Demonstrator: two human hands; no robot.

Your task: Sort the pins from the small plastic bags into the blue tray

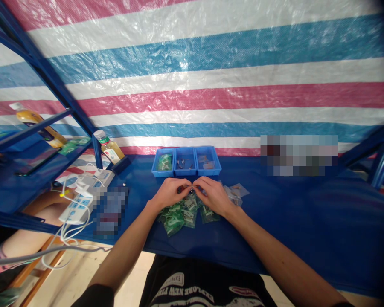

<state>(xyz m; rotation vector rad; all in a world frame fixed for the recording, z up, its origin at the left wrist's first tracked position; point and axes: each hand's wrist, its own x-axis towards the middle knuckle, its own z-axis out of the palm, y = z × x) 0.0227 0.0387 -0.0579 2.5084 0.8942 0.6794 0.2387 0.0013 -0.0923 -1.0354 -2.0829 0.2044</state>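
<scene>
My left hand [170, 192] and my right hand [211, 194] meet over a blue table, fingertips pinched together around something thin and small that I cannot make out. Under and in front of them lies a pile of small clear plastic bags [189, 216] with metal pieces inside, along with green packets [173, 221]. More clear bags [235, 194] lie just right of my right hand. Behind my hands stand three joined blue bins: the left bin [162, 174] holds a green packet, the middle bin [184, 173] loose thin metal parts, the right bin [208, 172] clear bags.
White power strips [78, 204] with tangled cables lie at the left, beside a pixelated flat object [111, 211]. A bottle [109, 147] leans near the blue metal frame [51, 81]. A person's arm [48, 200] shows beyond the frame. A striped tarp [211, 94] hangs behind.
</scene>
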